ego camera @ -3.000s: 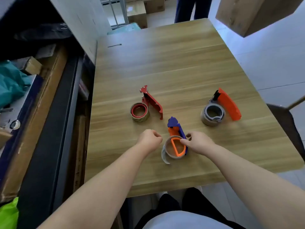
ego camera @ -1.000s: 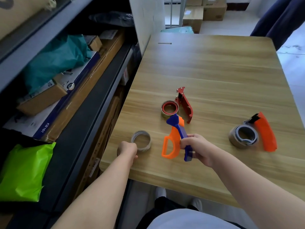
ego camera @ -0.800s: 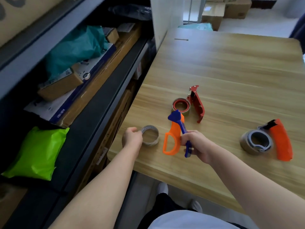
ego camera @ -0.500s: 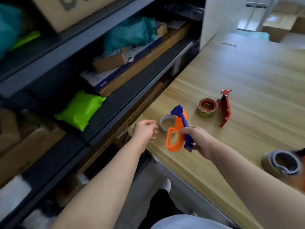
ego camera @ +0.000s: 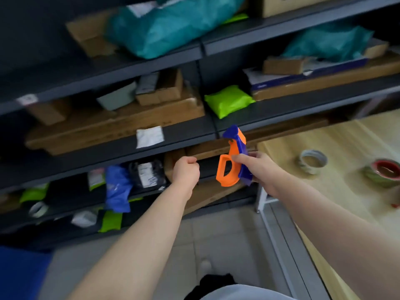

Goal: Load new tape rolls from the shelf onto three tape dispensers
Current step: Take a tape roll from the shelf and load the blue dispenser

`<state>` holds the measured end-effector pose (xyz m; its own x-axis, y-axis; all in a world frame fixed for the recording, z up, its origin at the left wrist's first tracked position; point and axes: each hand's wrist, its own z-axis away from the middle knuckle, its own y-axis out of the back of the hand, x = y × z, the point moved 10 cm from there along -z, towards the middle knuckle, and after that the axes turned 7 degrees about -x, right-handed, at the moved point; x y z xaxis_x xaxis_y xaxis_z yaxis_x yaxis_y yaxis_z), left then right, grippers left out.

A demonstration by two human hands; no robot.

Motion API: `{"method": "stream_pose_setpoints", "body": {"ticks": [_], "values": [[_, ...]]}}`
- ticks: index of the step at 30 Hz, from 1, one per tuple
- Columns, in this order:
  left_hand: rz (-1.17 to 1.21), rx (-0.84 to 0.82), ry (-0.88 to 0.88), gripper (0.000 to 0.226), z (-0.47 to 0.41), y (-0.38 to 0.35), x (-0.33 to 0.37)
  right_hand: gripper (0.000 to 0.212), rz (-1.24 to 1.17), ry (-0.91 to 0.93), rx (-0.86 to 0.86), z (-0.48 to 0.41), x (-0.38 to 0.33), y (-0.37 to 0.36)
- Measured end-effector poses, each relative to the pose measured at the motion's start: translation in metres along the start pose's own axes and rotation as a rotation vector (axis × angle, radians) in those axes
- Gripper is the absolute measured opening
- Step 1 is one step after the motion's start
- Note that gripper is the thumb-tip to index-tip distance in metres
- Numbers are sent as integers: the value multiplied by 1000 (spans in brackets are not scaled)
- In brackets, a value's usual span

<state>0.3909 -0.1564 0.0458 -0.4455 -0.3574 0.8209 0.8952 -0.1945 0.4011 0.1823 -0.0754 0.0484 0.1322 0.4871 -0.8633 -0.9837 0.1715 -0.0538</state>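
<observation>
The shelf fills the left side and the top. It is packed with brown boxes, a blue bag and a bright green packet. Low on the left lies a small round grey thing. It may be a roll of tape, but it is too blurry to tell.

Next comes the left hand. It is up in front of the shelf, with its fingers curled into a fist. I see nothing inside it. I think it is there to fetch a new roll, because the new rolls live on the shelf.

Just to its right is the right hand. It grips the orange and blue tape dispenser in the air, between the shelf and the table. The fingers wrap round the blue part, and the orange loop sticks out toward the left hand. No tape sits on that loop. I think the person holds it that way so a new roll can slide straight on.

On the far right is the wooden table. A thin grey ring lies flat near its corner. It looks like a used-up roll, put out of the way. Beside it lies a roll with a red middle, partly cut off by the edge of the view.
</observation>
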Motion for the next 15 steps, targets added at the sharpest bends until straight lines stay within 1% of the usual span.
{"method": "stream_pose_setpoints", "body": {"ticks": [3,5,9,13,15], "values": [[76,98,27,34,12,59,-28,63,78,24,-118,-1,-10,-64],[130,152,35,33,23,97,-45,67,129,37,-178,0,-15,-106],[196,288,48,30,48,178,-85,61,195,57,-286,10,-18,-192],[275,372,72,26,77,256,-123,60,267,78,-387,23,-17,-284],[275,407,70,26,89,295,-140,51,276,99,-418,30,-18,-330]]}}
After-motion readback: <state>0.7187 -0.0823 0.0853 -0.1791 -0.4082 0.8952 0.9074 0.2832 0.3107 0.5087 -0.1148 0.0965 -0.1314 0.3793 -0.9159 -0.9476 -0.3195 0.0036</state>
